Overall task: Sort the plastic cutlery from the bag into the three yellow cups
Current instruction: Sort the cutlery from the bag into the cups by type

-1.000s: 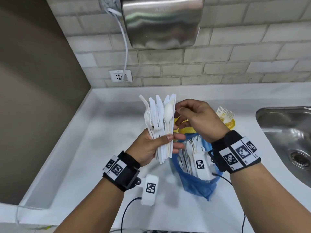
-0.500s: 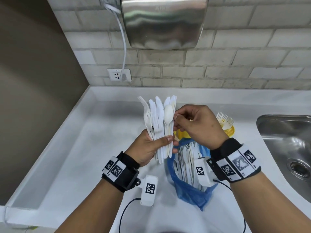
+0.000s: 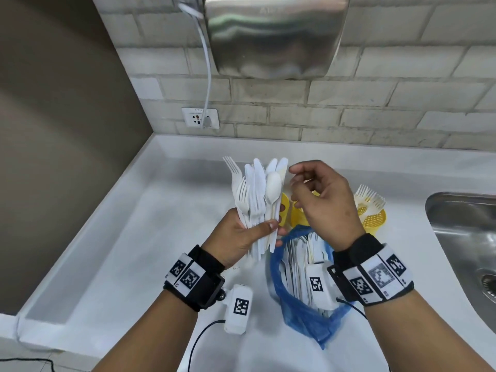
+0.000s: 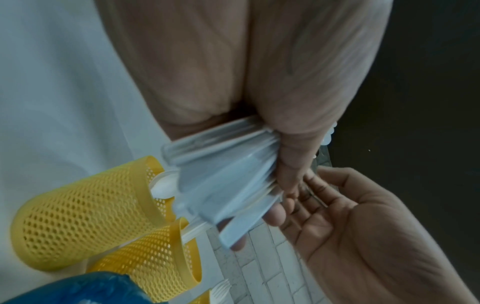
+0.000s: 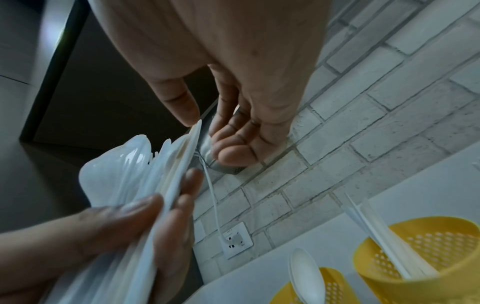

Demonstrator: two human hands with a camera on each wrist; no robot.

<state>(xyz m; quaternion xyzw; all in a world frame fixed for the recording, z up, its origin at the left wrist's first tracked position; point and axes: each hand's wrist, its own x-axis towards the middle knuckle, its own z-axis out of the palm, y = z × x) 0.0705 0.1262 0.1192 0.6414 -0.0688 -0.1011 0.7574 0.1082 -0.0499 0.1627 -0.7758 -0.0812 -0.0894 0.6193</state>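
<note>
The left hand (image 3: pixel 241 234) is raised above the counter (image 3: pixel 134 237), thumb and fingers clamped around a fanned bundle of cutlery (image 3: pixel 257 194), tips upward. The right hand (image 3: pixel 322 202) hovers just beside the bundle's top, fingers loosely curled, holding nothing. The blue bag (image 3: pixel 308 315) lies below; yellow cups (image 3: pixel 373 221) stand behind.

washroom | steel hand dryer (image 3: pixel 273 36) (wall-mounted) | brick tiles (image 3: pixel 402 103) | sink (image 3: pixel 467 237)

Right hand (image 5: pixel 233 86) fingertip touches cutlery bundle (image 5: pixel 145 174).
</note>
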